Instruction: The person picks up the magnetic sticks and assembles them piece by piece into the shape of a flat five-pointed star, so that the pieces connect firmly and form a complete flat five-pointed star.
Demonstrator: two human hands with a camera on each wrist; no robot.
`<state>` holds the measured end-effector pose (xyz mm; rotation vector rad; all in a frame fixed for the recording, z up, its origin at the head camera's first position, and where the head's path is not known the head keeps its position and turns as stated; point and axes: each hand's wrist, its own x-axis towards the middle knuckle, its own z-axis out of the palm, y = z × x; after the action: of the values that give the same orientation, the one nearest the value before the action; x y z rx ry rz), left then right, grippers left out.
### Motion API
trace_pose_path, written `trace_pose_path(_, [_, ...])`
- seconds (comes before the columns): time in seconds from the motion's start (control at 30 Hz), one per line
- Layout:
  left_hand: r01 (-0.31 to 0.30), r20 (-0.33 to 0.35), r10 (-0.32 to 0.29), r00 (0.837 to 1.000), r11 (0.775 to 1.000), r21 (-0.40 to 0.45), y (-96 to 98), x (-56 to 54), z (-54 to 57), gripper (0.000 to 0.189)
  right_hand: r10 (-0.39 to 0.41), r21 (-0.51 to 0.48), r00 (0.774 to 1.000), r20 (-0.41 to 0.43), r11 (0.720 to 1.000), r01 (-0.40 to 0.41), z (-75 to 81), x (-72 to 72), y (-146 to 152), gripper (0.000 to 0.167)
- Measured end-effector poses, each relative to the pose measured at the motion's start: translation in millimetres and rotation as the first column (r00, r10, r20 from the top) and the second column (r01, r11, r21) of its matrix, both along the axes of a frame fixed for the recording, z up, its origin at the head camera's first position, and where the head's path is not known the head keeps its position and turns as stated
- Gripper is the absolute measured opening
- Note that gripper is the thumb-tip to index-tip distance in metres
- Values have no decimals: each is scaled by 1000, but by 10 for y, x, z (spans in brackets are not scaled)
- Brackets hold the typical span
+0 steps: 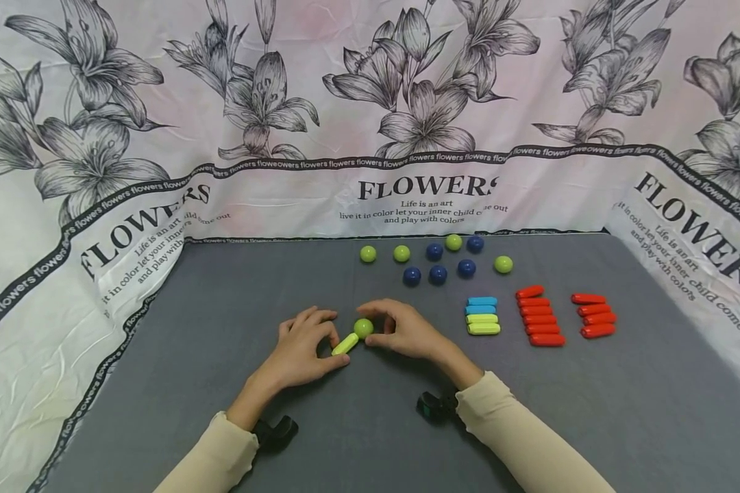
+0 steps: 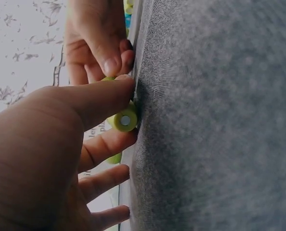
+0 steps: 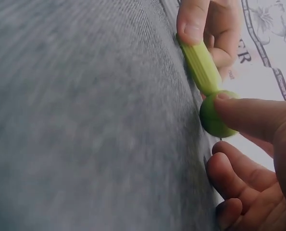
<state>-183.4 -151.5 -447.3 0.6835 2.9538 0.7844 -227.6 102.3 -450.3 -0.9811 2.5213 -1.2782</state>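
Note:
In the head view my left hand (image 1: 303, 348) holds a yellow-green magnetic stick (image 1: 345, 344) low over the grey table, thumb on one side and fingers on the other. The stick's round end, with a silvery disc, shows in the left wrist view. My right hand (image 1: 403, 329) has thumb and index finger round a green ball (image 1: 363, 329). In the right wrist view the stick's far end (image 3: 207, 79) meets the ball (image 3: 215, 115), and the right thumb presses on the ball while the other fingers curl below it.
Several green balls (image 1: 401, 253) and dark blue balls (image 1: 438, 275) lie at the table's back. To the right are two blue sticks (image 1: 482, 301), two yellow sticks (image 1: 484, 329) and two columns of red sticks (image 1: 539, 320). A flower-printed cloth (image 1: 432, 192) hangs behind the grey table (image 1: 222, 294).

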Motion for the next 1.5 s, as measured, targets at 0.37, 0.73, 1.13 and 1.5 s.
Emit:
trace_pose_path(0.37, [0,22,0,1000,1000,-1,16,7,2,27,-9,-24,999,52,1000,10,7,145,336,45])
trace_pose_path(0.73, [32,39,-31,999,999,-6,20,14,25,26,-12,-67,987,159,998,23,-10,249,577,38])
trace_pose_path(1.13, [-3,-28,3,1000,1000,31,-10,-10,8,29,-13,-96,983,182,995,31,3,281,589,33])
trace_pose_path(1.5, [42,-123,-40,992,999,13,108,57,33,44,-20,-102,981,194,994,41,-11,298,582,31])
